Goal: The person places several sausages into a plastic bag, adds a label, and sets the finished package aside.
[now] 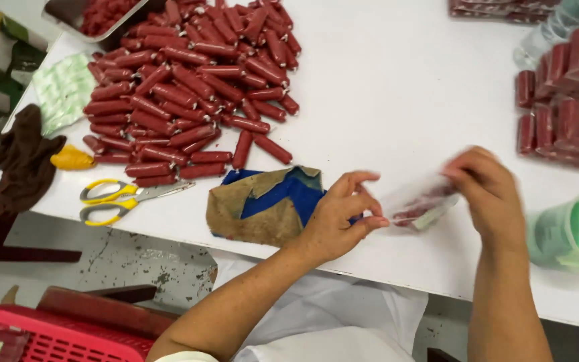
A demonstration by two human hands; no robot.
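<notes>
My left hand (pixel 342 214) pinches the left end of a clear plastic bag (pixel 418 206) with a few red sausages inside. My right hand (pixel 487 194) grips the bag's right end; it is blurred. The bag hangs just above the white table (pixel 383 87), near its front edge. A big heap of short red sausages (pixel 189 87) lies on the table to the upper left, well apart from both hands. A blue and tan cloth (pixel 263 204) lies right beside my left hand.
Yellow-handled scissors (pixel 118 199) lie left of the cloth. Packed sausage bags (pixel 567 94) are stacked at the right, a green-labelled container (pixel 574 231) below them. A brown rag (pixel 25 157), a metal tray (pixel 92 17) and a red crate (pixel 41 335) sit at the left.
</notes>
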